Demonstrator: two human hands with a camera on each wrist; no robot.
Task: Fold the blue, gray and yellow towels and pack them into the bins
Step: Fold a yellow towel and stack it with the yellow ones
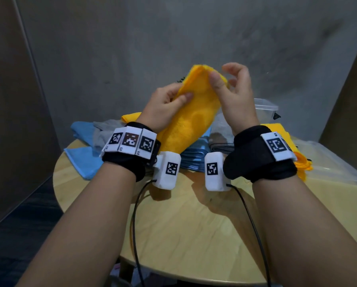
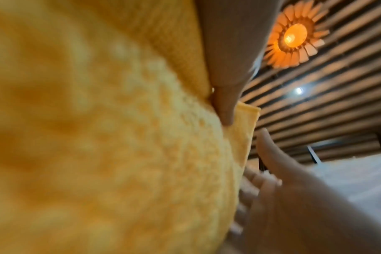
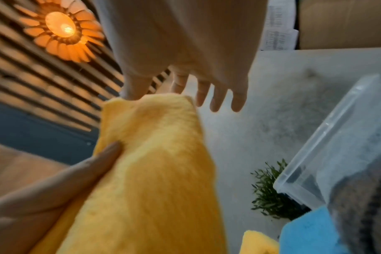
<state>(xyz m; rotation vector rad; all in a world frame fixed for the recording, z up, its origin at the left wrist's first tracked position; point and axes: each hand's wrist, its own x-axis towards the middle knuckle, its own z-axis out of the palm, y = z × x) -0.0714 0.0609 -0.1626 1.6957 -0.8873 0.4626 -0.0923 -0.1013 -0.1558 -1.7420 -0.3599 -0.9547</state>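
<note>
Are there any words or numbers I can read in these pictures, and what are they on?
No readable words.
Wristband tags: black-and-white square codes; tiny characters beneath, too small.
White wrist boxes: square codes only.
Papers on the wall: printed lines, too blurred.
Yellow towel, clear bin: none.

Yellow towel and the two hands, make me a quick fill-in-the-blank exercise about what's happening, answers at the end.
1. Both hands hold up a towel whose colour is ____.
2. The right hand pinches that towel near its ____ edge.
3. The left hand grips the towel's ____ side.
4. The round table under the towels is made of ____.

Missing words: yellow; top; left; wood
</note>
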